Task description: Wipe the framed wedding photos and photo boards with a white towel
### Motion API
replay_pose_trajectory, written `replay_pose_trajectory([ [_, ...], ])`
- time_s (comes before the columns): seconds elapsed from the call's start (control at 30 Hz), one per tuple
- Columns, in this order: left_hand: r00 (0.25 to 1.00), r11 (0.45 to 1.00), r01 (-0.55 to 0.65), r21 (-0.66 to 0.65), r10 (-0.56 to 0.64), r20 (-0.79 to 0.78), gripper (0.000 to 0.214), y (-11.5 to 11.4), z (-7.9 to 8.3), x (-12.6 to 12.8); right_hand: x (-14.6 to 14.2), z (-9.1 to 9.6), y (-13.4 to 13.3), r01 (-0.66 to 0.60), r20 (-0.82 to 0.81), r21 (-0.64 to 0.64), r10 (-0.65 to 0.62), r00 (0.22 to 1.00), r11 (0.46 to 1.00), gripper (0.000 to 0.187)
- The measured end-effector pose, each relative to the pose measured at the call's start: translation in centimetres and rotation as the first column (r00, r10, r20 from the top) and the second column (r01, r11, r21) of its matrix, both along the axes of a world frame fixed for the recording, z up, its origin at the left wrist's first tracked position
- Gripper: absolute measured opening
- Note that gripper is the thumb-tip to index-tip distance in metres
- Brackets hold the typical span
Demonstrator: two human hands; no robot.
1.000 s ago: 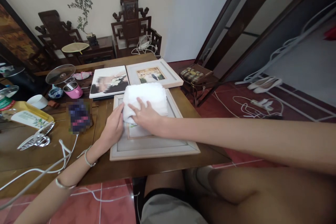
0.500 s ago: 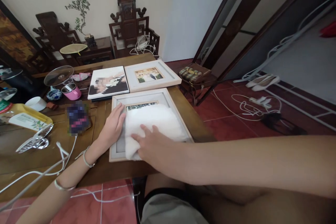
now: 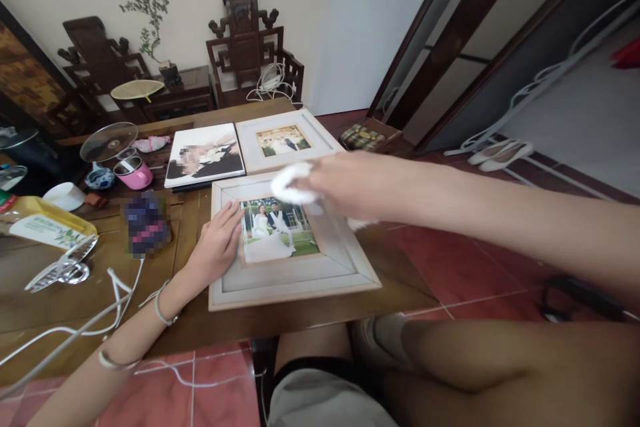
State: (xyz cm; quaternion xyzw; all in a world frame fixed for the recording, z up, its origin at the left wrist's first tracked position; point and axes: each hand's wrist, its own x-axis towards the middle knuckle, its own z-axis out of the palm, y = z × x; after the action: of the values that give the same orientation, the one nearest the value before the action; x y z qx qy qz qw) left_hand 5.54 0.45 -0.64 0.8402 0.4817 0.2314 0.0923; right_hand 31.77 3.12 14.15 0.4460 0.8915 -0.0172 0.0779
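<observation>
A pale wooden picture frame with a wedding photo lies flat at the near edge of the brown table. My left hand rests flat on the frame's left border, fingers stretched out. My right hand is raised above the frame's top right corner, blurred by motion, closed round a bunched white cloth.
Beyond lie a second framed photo and a frameless print. To the left are a pink cup, a small fan, a yellow tray, a metal clip and white cables. Carved chairs stand at the wall.
The right hand has lifted the white cloth off the near frame and swung it up and to the right, uncovering the photo. The left hand has stayed on the frame's left border.
</observation>
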Motion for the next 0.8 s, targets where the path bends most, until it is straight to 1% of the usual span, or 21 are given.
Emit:
replay_pose_trajectory([
  [0.03,1.0,1.0,0.001,0.006,-0.001,0.014,0.041,0.2,-0.2,0.1,-0.3,0.0,0.7,-0.015,0.001,0.117,0.015,1.0,0.993,0.043],
  [0.1,1.0,1.0,0.001,0.013,-0.002,0.031,0.041,0.4,-0.5,0.2,-1.1,-0.3,2.1,-0.088,0.012,0.304,0.088,0.996,0.949,0.052],
  [0.13,0.999,1.0,0.001,0.013,-0.002,0.035,0.041,0.4,-0.5,0.3,-1.7,-0.6,2.8,-0.14,0.017,0.363,0.144,0.989,0.921,0.053],
  [0.17,0.999,1.0,0.001,0.013,-0.001,0.038,0.04,0.4,-0.5,0.3,-2.3,-1.1,3.4,-0.198,0.036,0.388,0.2,0.979,0.9,0.054],
  [0.23,0.999,1.0,-0.007,0.016,0.007,0.041,0.04,0.4,-0.4,0.2,-3.8,-2.3,4.4,-0.311,0.087,0.356,0.3,0.95,0.881,0.057],
  [0.3,0.999,1.0,-0.02,0.023,0.019,0.043,0.037,0.2,-0.1,-0.1,-5.6,-3.7,4.8,-0.399,0.106,0.255,0.385,0.917,0.881,0.061],
  [0.4,0.999,0.999,-0.033,0.008,0.033,0.032,0.031,-0.2,0.6,-0.8,-7.8,-5.3,4.8,-0.478,0.092,0.094,0.471,0.877,0.873,0.054],
  [0.47,0.999,0.999,-0.041,-0.002,0.041,0.027,0.028,-0.5,1.0,-1.1,-8.5,-6.0,4.7,-0.515,0.083,0.062,0.509,0.857,0.855,0.05],
  [0.57,0.999,1.0,-0.029,0.002,0.029,0.044,0.031,-0.6,1.3,-1.1,-8.4,-6.7,4.9,-0.55,0.075,0.108,0.545,0.835,0.828,0.05],
  [0.63,0.998,1.0,-0.002,0.0,0.002,0.058,0.036,-0.4,1.1,-0.9,-7.8,-7.1,5.1,-0.553,0.084,0.13,0.547,0.833,0.823,0.053],
  [0.7,0.998,1.0,0.016,-0.001,-0.016,0.061,0.04,-0.2,0.6,-0.8,-7.1,-7.2,5.1,-0.535,0.102,0.124,0.526,0.844,0.836,0.052],
  [0.8,0.998,1.0,0.007,0.012,-0.008,0.061,0.046,0.0,-0.2,-1.1,-5.9,-6.7,4.8,-0.458,0.133,0.068,0.447,0.885,0.886,0.049],
])
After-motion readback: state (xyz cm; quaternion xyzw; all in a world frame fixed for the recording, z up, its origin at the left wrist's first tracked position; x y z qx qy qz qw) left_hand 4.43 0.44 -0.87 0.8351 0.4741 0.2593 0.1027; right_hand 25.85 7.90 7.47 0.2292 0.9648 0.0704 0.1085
